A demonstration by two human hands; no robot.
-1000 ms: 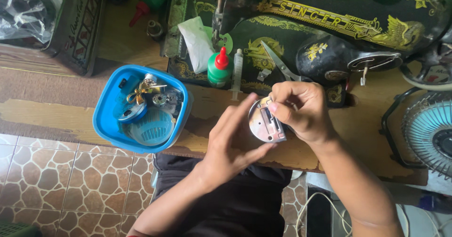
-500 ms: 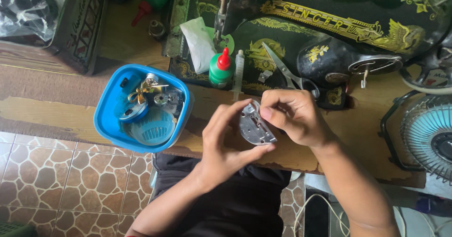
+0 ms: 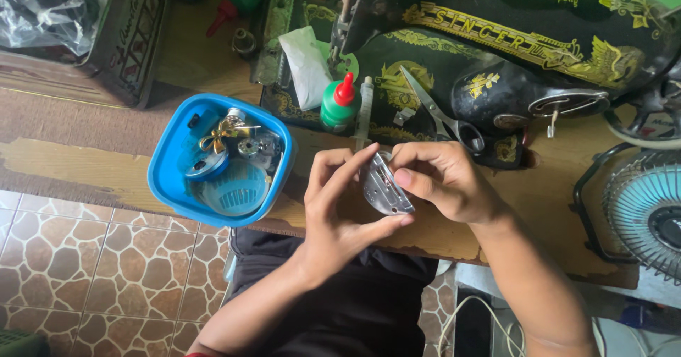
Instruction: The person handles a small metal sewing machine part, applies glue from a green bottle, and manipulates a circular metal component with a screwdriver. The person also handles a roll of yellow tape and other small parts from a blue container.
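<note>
Both hands hold one small round silver metal plate (image 3: 381, 188) above the front edge of the wooden table (image 3: 85, 165). My left hand (image 3: 333, 211) cups it from below and the left, thumb under its lower edge. My right hand (image 3: 443, 179) pinches its upper right side with thumb and fingers. The plate is tilted on edge, and a slot shows on its face. Just behind the hands stands a black sewing machine (image 3: 496, 52) with gold ornament.
A blue plastic tub (image 3: 170, 179) of small metal parts sits left of the hands. A green oil bottle with a red cap (image 3: 337, 105), a white cloth (image 3: 306, 66), a syringe (image 3: 364, 112) and scissors (image 3: 443, 119) lie on the machine bed. A fan (image 3: 638, 208) stands right.
The plate has been turned from nearly face-up to tilted on edge. Both hands have shifted slightly left and closer together around it.
</note>
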